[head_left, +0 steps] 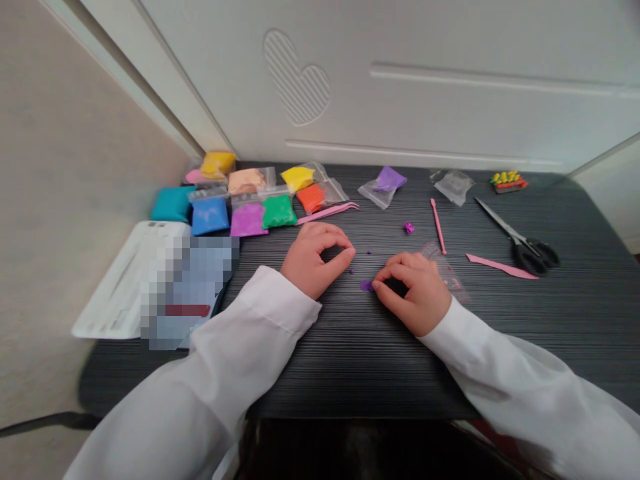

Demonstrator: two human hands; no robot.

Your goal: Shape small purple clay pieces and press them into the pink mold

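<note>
A flat bit of purple modelling clay (pixel 367 285) pokes out from the thumb and fingertips of my right hand (pixel 411 288), which pinches it at the tabletop. Thumb and index finger meet on my left hand (pixel 320 259) too, but whatever sits between those tips, if anything, is too small to make out. Two tiny dark purple crumbs, a nearer crumb (pixel 351 271) and a farther crumb (pixel 369 252), lie between the hands. Beyond my right hand rests a small magenta clay lump (pixel 409 228). A clear plastic bag (pixel 453 280) is partly hidden under that hand.
Bagged clay in several colours, such as a green pack (pixel 279 211), lines the back left. Pink tweezers (pixel 330 212), a purple pack (pixel 390 179), a pink stick tool (pixel 438 227), a pink knife (pixel 500 266) and scissors (pixel 520 240) lie around. A white tray (pixel 120 280) and phone (pixel 200 287) stand left.
</note>
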